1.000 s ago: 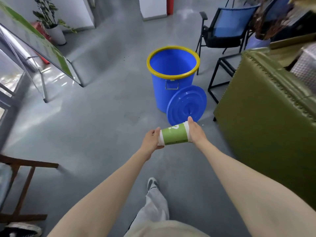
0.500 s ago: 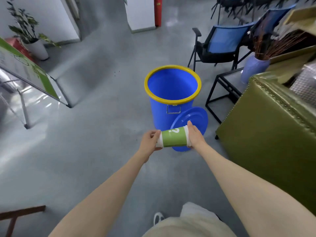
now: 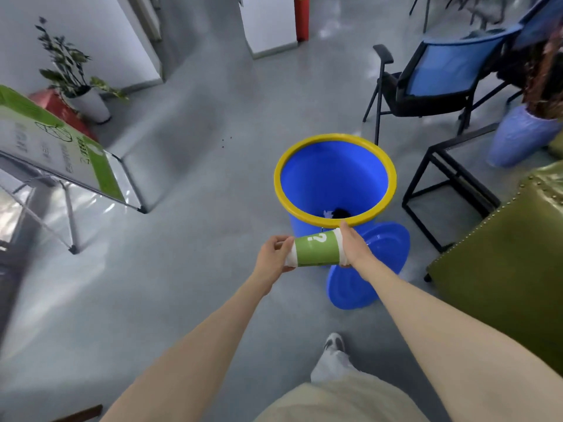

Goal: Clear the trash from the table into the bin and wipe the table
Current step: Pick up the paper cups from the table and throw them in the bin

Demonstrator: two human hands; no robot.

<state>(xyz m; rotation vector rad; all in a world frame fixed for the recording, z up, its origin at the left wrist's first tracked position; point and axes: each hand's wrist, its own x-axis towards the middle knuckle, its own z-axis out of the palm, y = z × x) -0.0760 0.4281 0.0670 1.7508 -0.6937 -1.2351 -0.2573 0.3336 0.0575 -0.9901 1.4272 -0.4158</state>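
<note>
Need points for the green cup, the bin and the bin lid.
green cup [image 3: 316,250], head view, middle of its green sleeve.
bin [image 3: 335,138], head view, far side of its yellow rim.
bin lid [image 3: 387,254], head view, its ribbed blue face.

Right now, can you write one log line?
step: carry trash | left hand, right hand: hold cup | bin: open, lid leaning beside

A cup [image 3: 316,249] lies sideways between the left hand [image 3: 271,261] and the right hand [image 3: 353,246], just near of the bin [image 3: 335,181]. The lid [image 3: 377,263] leans against the bin's near right side. A sofa [image 3: 502,269] stands right, a chair [image 3: 435,80] far right, a signboard [image 3: 61,150] left.
</note>
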